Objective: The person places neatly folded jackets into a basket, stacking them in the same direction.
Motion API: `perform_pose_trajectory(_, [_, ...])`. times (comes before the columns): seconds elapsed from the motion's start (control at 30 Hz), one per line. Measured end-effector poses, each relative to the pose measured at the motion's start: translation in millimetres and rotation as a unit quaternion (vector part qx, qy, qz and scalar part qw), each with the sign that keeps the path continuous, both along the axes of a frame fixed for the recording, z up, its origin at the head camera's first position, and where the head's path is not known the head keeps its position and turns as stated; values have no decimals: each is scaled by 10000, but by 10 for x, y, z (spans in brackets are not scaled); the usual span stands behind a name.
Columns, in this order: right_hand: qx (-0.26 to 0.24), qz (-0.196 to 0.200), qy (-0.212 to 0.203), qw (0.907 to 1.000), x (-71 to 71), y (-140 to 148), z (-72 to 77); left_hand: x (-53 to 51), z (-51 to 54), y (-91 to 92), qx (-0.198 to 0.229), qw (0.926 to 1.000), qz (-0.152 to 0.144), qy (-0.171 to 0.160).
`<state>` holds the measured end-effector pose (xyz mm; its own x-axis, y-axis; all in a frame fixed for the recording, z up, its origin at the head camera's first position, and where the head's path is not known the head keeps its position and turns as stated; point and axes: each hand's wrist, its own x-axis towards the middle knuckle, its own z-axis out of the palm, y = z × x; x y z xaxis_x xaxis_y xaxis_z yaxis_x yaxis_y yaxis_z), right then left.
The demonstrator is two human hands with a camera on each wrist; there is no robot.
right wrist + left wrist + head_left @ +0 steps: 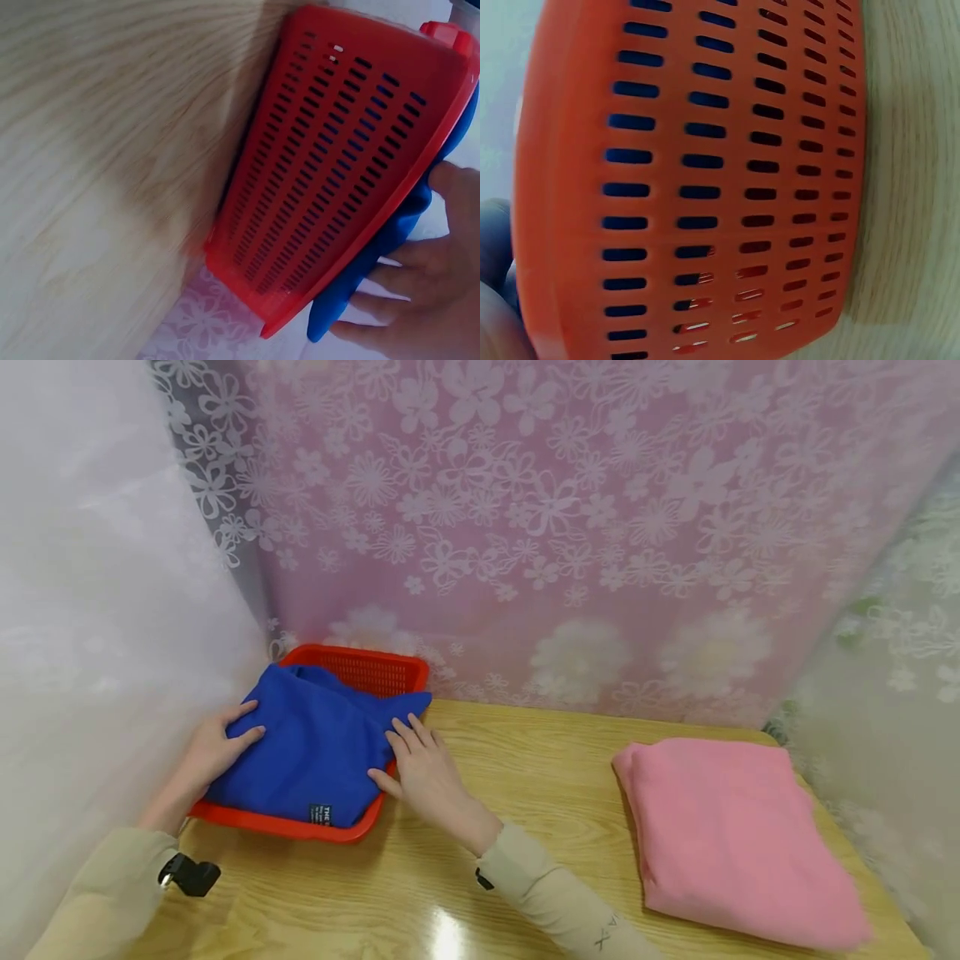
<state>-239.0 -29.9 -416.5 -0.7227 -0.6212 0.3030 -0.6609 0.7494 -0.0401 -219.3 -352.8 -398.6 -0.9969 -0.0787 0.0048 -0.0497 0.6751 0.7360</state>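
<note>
A blue folded garment point(307, 752) with a small black printed label lies in a red plastic basket point(288, 831), covering most of its opening. Its right corner reaches over the basket's rim. My left hand point(212, 747) touches the garment's left edge, thumb and fingers extended over the cloth. On the right edge rests my right hand point(431, 781), its fingers spread and nearly straight. The right wrist view shows that hand point(431, 285) beside the blue cloth point(360, 281) along the rim. In the left wrist view the slotted basket wall point(660, 172) hides most of the left hand.
A pink folded cloth point(738, 839) lies at the right of the wooden table point(525, 777). Flowered pink sheeting point(525, 527) hangs behind the table. White sheeting point(112, 568) stands close along the left side, and more flowered sheeting point(900, 693) borders the right.
</note>
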Motion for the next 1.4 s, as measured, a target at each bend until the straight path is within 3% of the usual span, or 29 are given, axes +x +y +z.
perform_pose_trajectory(0.1, [-44, 147, -239, 9996, -38, 48, -10, 17, -55, 50, -559, 9979, -41, 315])
perform_pose_trajectory(0.2, [-32, 324, -346, 9989, -89, 92, -9, 44, -75, 136, -1253, 9906, -41, 549])
perform_pose_trajectory(0.4, [216, 514, -181, 9983, -141, 75, 29, 152, 81, 341, -2203, 9723, 99, 773])
perform_pose_trajectory(0.5, [451, 538, -129, 9975, -171, 30, 41, 175, 112, 413, -2544, 9645, -141, 688])
perform_pose_trajectory(0.6, [681, 557, -350, 9955, -206, -13, 39, 185, 49, 429, -2857, 9557, -633, 301])
perform_pose_trajectory(0.67, [744, 545, -631, 9937, -230, -29, 26, 190, -13, 427, -2941, 9515, -899, 67])
perform_pose_trajectory(0.77, [602, 560, -1016, 9914, -256, -26, -11, 181, -79, 422, -2917, 9509, -1036, -60])
perform_pose_trajectory(1.0, [-217, 832, -1281, 9880, -183, 130, -28, 218, -32, 566, -2422, 9652, -910, 378])
perform_pose_trajectory(1.17, [-1014, 1051, -886, 9853, -65, 401, 94, 339, 118, 911, -2163, 9678, -422, 1213])
perform_pose_trajectory(1.27, [-1536, 1184, -415, 9801, -31, 570, 170, 373, 212, 1160, -2034, 9650, -88, 1651])
perform_pose_trajectory(1.4, [-1804, 1229, 267, 9755, -1, 761, 216, 363, 243, 1478, -1887, 9590, 16, 2113])
